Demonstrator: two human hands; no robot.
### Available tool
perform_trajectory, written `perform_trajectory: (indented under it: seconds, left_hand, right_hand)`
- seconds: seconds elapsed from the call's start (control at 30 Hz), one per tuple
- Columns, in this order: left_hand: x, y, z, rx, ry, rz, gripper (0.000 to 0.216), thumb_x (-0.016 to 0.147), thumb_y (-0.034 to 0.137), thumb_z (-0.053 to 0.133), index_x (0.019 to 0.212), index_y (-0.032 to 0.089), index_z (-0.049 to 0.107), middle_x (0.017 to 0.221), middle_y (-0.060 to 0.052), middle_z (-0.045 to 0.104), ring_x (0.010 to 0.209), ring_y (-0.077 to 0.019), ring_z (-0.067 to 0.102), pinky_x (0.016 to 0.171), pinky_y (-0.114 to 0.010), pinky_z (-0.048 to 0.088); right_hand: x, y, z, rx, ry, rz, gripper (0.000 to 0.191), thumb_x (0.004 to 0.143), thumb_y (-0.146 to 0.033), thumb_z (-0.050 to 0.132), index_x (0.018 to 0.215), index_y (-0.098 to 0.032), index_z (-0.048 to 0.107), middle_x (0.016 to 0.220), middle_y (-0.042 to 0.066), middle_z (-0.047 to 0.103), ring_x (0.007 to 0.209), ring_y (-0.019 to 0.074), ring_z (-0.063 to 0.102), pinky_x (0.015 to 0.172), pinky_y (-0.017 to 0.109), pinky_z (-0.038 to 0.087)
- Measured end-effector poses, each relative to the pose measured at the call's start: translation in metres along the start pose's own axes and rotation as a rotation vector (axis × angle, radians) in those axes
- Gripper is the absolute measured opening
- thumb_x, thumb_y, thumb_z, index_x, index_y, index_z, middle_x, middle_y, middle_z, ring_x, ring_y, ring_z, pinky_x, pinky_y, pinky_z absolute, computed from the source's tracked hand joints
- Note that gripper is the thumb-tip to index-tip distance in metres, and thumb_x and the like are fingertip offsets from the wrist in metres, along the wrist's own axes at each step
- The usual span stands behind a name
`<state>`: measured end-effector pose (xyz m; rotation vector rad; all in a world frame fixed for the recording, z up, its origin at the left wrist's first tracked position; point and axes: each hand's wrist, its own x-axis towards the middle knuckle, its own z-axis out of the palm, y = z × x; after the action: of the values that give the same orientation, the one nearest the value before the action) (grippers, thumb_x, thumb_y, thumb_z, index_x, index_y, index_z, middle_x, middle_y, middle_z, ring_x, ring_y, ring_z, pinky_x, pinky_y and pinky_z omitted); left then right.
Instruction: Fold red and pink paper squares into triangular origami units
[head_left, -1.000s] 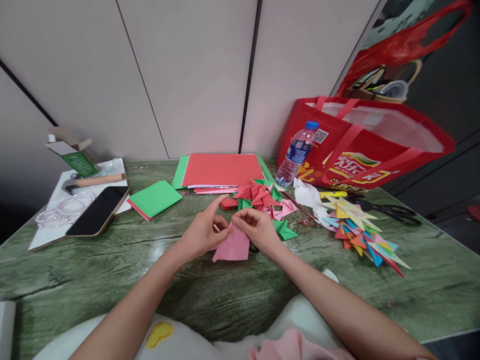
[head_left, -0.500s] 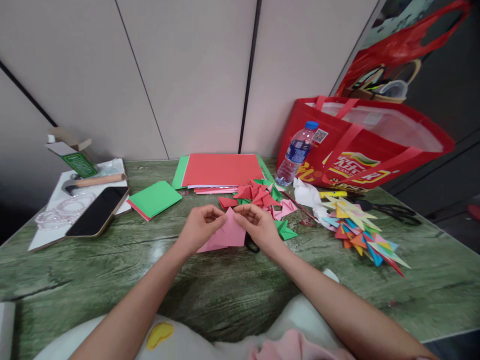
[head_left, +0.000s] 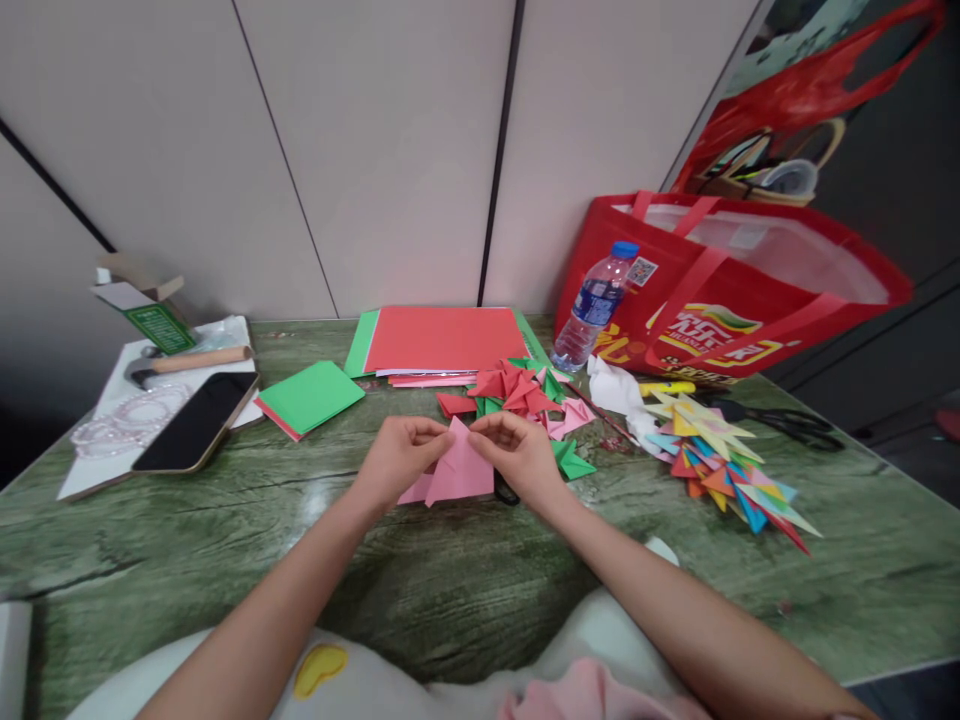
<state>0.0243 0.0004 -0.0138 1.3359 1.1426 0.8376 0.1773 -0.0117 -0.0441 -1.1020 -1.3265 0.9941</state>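
Both my hands hold a pink sheet of paper, partly folded, just above the green table at its middle. My left hand pinches the sheet's left side with closed fingers. My right hand pinches its top right edge, fingers curled. Right behind them lies a heap of folded red, green and pink paper pieces.
Red and green paper sheets lie at the back, a green square pad to their left. A phone, hammer and bracelets sit far left. On the right are a water bottle, red bag, multicoloured folded pile and scissors.
The pink sheet has been raised and turned between my hands; a point now stands up at the top. My left forefinger, stretched out before, has curled in onto the paper.
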Motion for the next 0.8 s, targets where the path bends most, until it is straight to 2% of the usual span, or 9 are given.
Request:
perform_trajectory:
  seconds: [0.2,0.37,0.6,0.8]
  left_hand:
    - [-0.003,0.005,0.008,-0.107,0.027,-0.055,0.014,0.063,0.025,0.063,0.063,0.011,0.062,0.050,0.003,0.057,0.044,-0.0077,0.050,0.047,-0.019,0.043]
    - [-0.002,0.004,0.006,-0.148,0.045,-0.049,0.019,0.061,0.028,0.067,0.066,0.010,0.063,0.053,0.001,0.059,0.045,-0.0072,0.050,0.047,-0.019,0.043]
    - [0.000,0.007,-0.002,-0.228,0.040,-0.072,0.026,0.056,0.032,0.072,0.066,0.009,0.064,0.052,0.001,0.058,0.044,-0.0063,0.049,0.047,-0.019,0.042]
    - [0.000,0.008,-0.006,-0.239,0.011,-0.068,0.026,0.058,0.031,0.071,0.071,0.009,0.065,0.053,0.000,0.059,0.045,-0.0064,0.049,0.046,-0.019,0.042]
  right_hand:
    - [-0.005,-0.003,-0.002,-0.243,0.040,-0.193,0.011,0.070,-0.024,0.058,0.076,-0.017,0.064,0.069,0.003,0.062,0.058,0.0129,0.055,0.053,0.024,0.045]
    - [-0.006,-0.007,-0.002,-0.247,-0.004,-0.305,0.014,0.074,-0.024,0.056,0.082,-0.021,0.067,0.073,0.003,0.059,0.064,0.0137,0.054,0.053,0.024,0.043]
    - [-0.006,-0.012,-0.001,-0.257,-0.125,-0.337,0.027,0.080,-0.020,0.047,0.101,-0.027,0.063,0.080,0.003,0.051,0.073,0.0137,0.051,0.059,0.025,0.043]
    - [-0.007,-0.009,-0.001,-0.212,-0.188,-0.299,0.034,0.076,-0.017,0.052,0.107,-0.027,0.059,0.085,0.004,0.048,0.074,0.0135,0.049,0.058,0.024,0.044]
